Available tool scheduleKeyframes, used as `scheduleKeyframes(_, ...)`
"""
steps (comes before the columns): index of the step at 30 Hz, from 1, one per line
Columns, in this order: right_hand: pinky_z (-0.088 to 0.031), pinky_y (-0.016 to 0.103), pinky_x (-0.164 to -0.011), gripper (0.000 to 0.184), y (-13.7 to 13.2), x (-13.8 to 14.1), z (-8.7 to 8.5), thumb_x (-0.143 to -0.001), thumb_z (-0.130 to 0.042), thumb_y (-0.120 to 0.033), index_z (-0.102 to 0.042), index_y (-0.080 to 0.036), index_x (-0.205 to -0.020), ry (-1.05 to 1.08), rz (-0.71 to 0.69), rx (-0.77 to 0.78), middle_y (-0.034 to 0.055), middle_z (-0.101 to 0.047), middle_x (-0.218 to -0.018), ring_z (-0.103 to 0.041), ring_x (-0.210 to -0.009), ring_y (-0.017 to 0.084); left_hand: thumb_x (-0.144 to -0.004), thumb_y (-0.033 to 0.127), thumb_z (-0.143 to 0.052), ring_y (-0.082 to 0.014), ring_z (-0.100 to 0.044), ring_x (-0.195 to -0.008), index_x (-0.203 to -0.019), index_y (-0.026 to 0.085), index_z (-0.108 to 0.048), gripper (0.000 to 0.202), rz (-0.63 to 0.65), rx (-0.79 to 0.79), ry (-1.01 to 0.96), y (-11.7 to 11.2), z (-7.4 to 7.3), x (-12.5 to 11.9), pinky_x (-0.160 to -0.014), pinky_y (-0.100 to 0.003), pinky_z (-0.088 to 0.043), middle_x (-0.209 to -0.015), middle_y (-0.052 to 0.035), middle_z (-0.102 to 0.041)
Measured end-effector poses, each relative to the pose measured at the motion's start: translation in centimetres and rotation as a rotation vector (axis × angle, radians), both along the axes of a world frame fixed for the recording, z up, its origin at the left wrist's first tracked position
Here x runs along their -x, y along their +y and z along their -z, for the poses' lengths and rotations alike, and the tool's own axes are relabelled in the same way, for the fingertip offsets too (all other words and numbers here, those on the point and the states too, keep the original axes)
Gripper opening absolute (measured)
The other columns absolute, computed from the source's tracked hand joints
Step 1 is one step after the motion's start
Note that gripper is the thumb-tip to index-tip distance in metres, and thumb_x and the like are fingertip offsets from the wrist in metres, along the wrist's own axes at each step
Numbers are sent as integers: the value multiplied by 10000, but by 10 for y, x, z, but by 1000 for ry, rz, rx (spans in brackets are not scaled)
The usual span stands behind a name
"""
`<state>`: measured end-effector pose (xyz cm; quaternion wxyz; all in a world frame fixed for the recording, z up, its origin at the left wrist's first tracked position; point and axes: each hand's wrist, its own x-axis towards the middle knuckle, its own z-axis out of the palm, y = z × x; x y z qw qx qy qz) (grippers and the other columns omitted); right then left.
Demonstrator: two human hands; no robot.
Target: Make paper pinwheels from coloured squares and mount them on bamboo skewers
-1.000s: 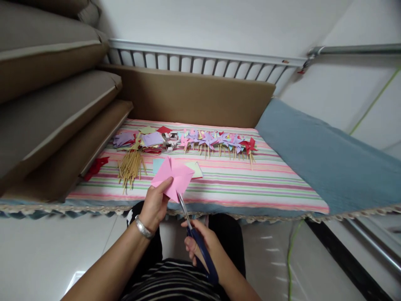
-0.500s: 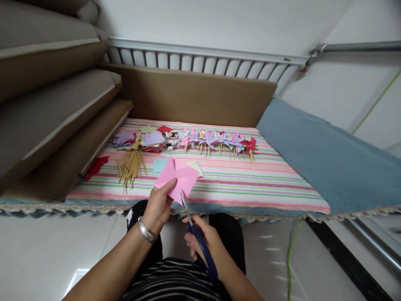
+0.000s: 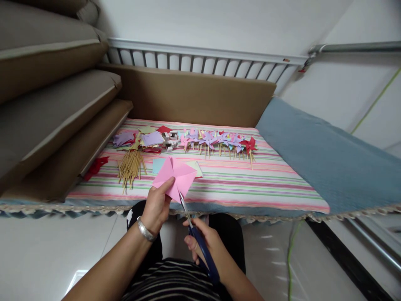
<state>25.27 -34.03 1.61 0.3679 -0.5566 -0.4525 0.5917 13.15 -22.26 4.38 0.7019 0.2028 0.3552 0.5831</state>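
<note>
Pinched in my left hand (image 3: 158, 207) is a square of pink paper (image 3: 183, 175), with cuts or creases running in from its corners. My thumb lies on top near its middle. My right hand (image 3: 200, 240) is wrapped round the handles of dark blue scissors (image 3: 202, 246). Their metal blades meet the paper's near corner and point toward its centre. Behind the pink square, a light blue paper (image 3: 158, 164) and pale paper pieces (image 3: 198, 168) lie partly covered on the striped cloth (image 3: 244, 179).
Wooden sticks (image 3: 130, 167) lie bundled at the left, below stacks of coloured paper (image 3: 153, 139). Finished paper pinwheels (image 3: 208, 139) run in a row toward the right. A red paper piece (image 3: 96, 166) rests beside the stacked cushions (image 3: 62, 121). A brown board (image 3: 200, 98) stands behind.
The pink paper and my left hand have shifted slightly left. The scissor blades sit a little further left and higher, along the cut at the near corner.
</note>
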Motion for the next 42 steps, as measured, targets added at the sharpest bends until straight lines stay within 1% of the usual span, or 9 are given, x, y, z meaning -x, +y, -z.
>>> scheduleKeyframes(5, -382, 187, -381, 478, 0, 1, -2, -739, -592, -514, -525, -187, -1081, -17, 12, -26, -55, -504, -594, -458, -385, 66, -592, 175, -776, -134, -645, -685, -851, 97, -696, 281, -10, -6, 18, -1, -1, -2, -653, -238, -512, -820, -62, -718)
scheduleKeyframes(9, -383, 200, -408, 415, 2, 1, -4, -768, -577, -451, -529, -196, -1092, -112, 21, -62, -48, -509, -620, -453, -406, 71, -583, 189, -780, -143, -647, -705, -831, 98, -698, 276, -28, -33, 37, -5, -3, -6, -688, -252, -501, -826, -67, -720)
scheduleKeyframes(12, -399, 218, -484, 368, 4, 0, -4, -774, -588, -401, -551, -204, -1082, -255, 32, -174, -47, -502, -616, -474, -481, 94, -594, 191, -772, -145, -645, -716, -884, 109, -697, 311, -39, -59, 51, -7, -5, -8, -697, -258, -491, -840, -60, -719)
scheduleKeyframes(15, -416, 237, -584, 353, 5, -1, -4, -768, -602, -381, -561, -212, -1076, -380, 41, -280, -35, -527, -658, -497, -582, 120, -602, 198, -766, -147, -642, -714, -879, 115, -698, 296, -54, -71, 70, -7, -7, -11, -694, -259, -483, -834, -54, -719)
scheduleKeyframes(21, -424, 257, -677, 341, 7, -2, -9, -773, -599, -362, -562, -206, -1074, -450, 42, -312, -1, -599, -772, -529, -678, 146, -617, 226, -755, -141, -630, -696, -857, 123, -701, 267, -57, -76, 116, -9, -6, -13, -669, -256, -471, -814, -45, -714)
scheduleKeyframes(27, -428, 250, -663, 306, 9, -3, -9, -764, -608, -349, -583, -199, -1029, -434, 80, -315, 4, -611, -786, -524, -669, 142, -605, 233, -760, -138, -623, -660, -811, 118, -700, 243, -64, -48, 144, -9, -4, -16, -650, -252, -462, -775, -39, -709)
scheduleKeyframes(34, -406, 234, -546, 331, 10, 0, -1, -737, -616, -391, -607, -196, -1004, -351, 135, -293, -29, -526, -612, -451, -535, 118, -613, 221, -749, -132, -624, -634, -798, 132, -704, 210, -61, -53, 109, -10, -5, -19, -653, -248, -461, -749, -28, -711)
scheduleKeyframes(37, -386, 229, -506, 347, 11, 1, 1, -728, -616, -414, -614, -195, -998, -334, 148, -273, -32, -507, -584, -432, -511, 114, -606, 214, -753, -126, -618, -618, -781, 130, -703, 201, -57, -48, 94, -10, -5, -19, -650, -247, -461, -734, -25, -708)
scheduleKeyframes(42, -365, 226, -501, 338, 10, 1, 3, -722, -627, -398, -621, -195, -993, -322, 146, -264, -41, -474, -583, -408, -517, 107, -600, 208, -757, -129, -619, -640, -743, 129, -701, 173, -63, -52, 106, -9, -4, -18, -664, -250, -459, -741, -26, -709)
